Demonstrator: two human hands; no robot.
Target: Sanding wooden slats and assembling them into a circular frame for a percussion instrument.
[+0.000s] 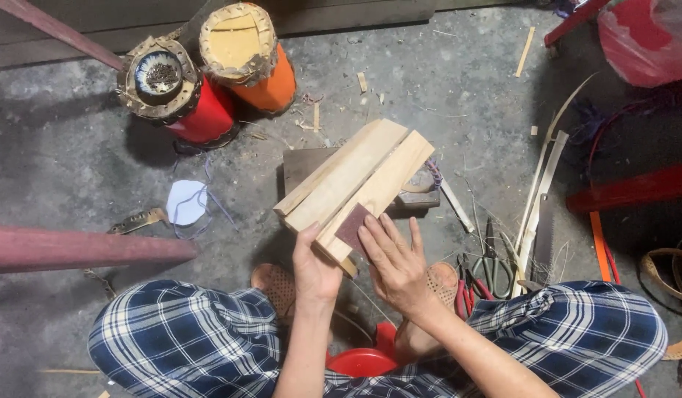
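- Your left hand (314, 269) grips the near end of the pale, flat wooden block made of joined slats (356, 186), thumb on top and fingers wrapped under its edge.
- Your right hand (397, 259) lies flat, fingers stretched, pressing a small dark reddish-brown square of sandpaper (353, 227) onto the block's near top face; it clasps nothing else.
- The block slopes up and away from you: its near end sits between your knees in the blue-and-white checked trousers (179, 335), and its far part rests over a dark wooden slab (304, 166) on the grey concrete floor (76, 162).
- Likely risk: the block is held at one end only, so a hard push could make it pivot or slide off the slab.
- The sandpaper is small under your fingertips. If it slips out, your skin may rub the bare wood and its corner.
- Metal scissors (490, 259), red-handled pliers (468, 289) and a toothed saw blade (543, 237) lie just beside your right knee; a wide elbow swing could knock them.
- Two lidded cans, one red (180, 94) and one orange (247, 55), stand well apart beyond the block.
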